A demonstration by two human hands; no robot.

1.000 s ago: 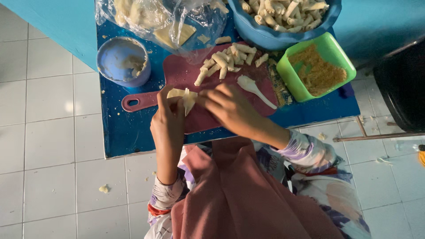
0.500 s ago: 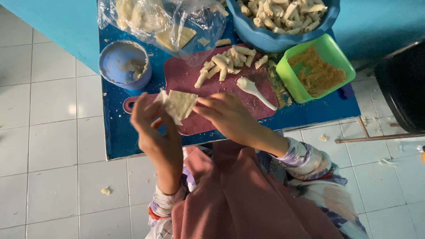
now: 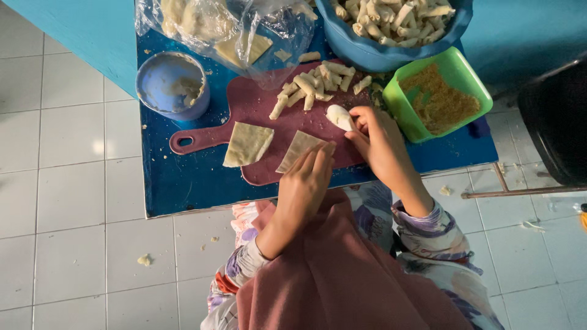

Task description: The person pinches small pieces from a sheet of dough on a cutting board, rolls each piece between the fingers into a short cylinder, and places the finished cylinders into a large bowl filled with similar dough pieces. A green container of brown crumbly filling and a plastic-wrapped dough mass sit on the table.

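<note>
My left hand (image 3: 306, 183) lies flat w/ fingertips pressing the near edge of a thin dough wrapper (image 3: 298, 150) on the maroon cutting board (image 3: 257, 107); grip released, nothing clenched. My right hand (image 3: 376, 131) has its grip round a white spoon (image 3: 340, 116), bowl pointing left over the board, just right of that wrapper. A second wrapper (image 3: 247, 144) lies flat to the left, apart from the first. Farther on the board: a heap of rolled pieces (image 3: 309, 85), betw. my hands and the big blue bowl (image 3: 379, 55), also full of rolls. Green tub (image 3: 471, 85) of crumbs sits right beside my right hand, nearly touching. Small blue bowl (image 3: 173, 85) far left, clear plastic bag (image 3: 238, 30) w/ more wrappers behind the board. All on the blue surface (image 3: 183, 183); white tiled floor (image 3: 67, 183) around.
</note>
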